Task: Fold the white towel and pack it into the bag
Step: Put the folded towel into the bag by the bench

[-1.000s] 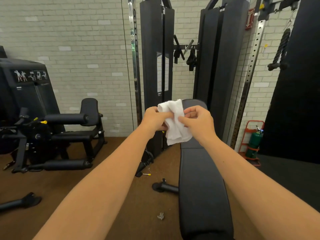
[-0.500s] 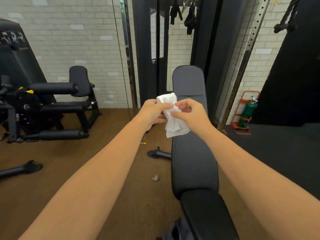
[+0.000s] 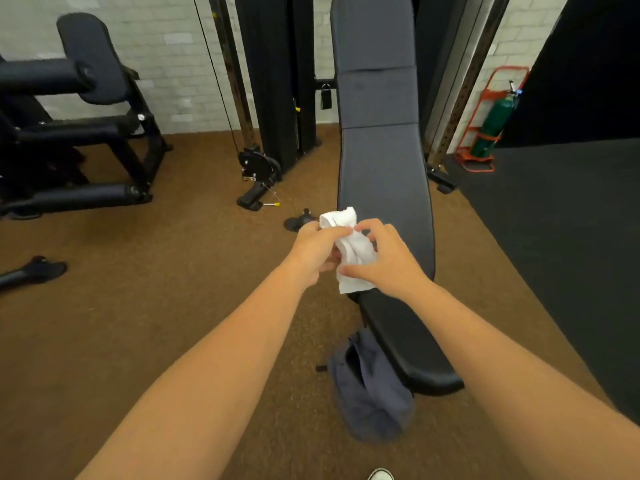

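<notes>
A small white towel (image 3: 349, 249), folded into a narrow bundle, is held in the air over the left edge of a black bench (image 3: 384, 174). My left hand (image 3: 317, 252) grips its left side and my right hand (image 3: 388, 259) grips its right side and lower corner. A grey-blue bag (image 3: 372, 400) lies on the brown floor against the near end of the bench, below my hands, with its top gaping open.
A black leg machine (image 3: 83, 133) stands at the left. A cable tower (image 3: 273, 81) with a pulley (image 3: 258, 164) rises behind the bench. A green cylinder in an orange stand (image 3: 491, 123) sits at the right by a black mat (image 3: 568, 237).
My view has tilted down, bringing the bag and the bench's near end into sight. Both hands kept hold of the towel, which looks more tightly folded.
</notes>
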A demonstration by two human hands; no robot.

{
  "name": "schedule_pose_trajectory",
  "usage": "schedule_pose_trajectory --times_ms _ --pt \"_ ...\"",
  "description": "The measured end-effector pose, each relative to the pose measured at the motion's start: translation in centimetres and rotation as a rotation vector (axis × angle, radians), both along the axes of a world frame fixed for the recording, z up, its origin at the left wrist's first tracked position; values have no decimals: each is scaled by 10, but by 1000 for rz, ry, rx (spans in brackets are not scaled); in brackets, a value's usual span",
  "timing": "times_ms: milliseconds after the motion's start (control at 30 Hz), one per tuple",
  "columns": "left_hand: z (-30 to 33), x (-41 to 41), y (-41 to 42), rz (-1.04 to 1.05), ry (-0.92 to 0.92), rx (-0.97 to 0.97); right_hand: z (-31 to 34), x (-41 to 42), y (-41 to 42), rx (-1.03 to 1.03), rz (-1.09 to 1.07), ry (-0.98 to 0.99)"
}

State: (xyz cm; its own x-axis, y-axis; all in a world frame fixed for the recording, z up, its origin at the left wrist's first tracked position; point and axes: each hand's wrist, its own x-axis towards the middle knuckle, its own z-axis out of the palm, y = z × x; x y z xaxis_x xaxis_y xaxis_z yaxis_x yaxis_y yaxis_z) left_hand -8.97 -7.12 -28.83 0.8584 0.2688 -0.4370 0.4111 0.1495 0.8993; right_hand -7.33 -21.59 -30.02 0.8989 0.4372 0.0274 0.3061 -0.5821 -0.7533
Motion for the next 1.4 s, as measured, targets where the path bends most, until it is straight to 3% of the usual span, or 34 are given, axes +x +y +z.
schedule_pose_trajectory --times_ms 100,333,567,700,867,1200,1400 --pt "-33 -11 -5 -36 43 -47 -31 -14 -3 6 -39 42" --pt "-184 -40 1 -150 142 -54 -184 -47 7 79 -179 159" --pt "-336 -42 8 -214 108 -134 -343 -51 3 341 -417 303" --pt "-437 -38 -1 -104 184 45 -417 -49 -4 365 -504 269" --pt "-539 -40 -30 -230 256 124 -475 -45 -13 375 -504 171" --pt "-578 -27 -52 -163 122 265 -513 -43 -33 163 -426 -57" --pt "-547 -22 -34 -96 31 308 -522 -43 -40 -170 -347 -112"
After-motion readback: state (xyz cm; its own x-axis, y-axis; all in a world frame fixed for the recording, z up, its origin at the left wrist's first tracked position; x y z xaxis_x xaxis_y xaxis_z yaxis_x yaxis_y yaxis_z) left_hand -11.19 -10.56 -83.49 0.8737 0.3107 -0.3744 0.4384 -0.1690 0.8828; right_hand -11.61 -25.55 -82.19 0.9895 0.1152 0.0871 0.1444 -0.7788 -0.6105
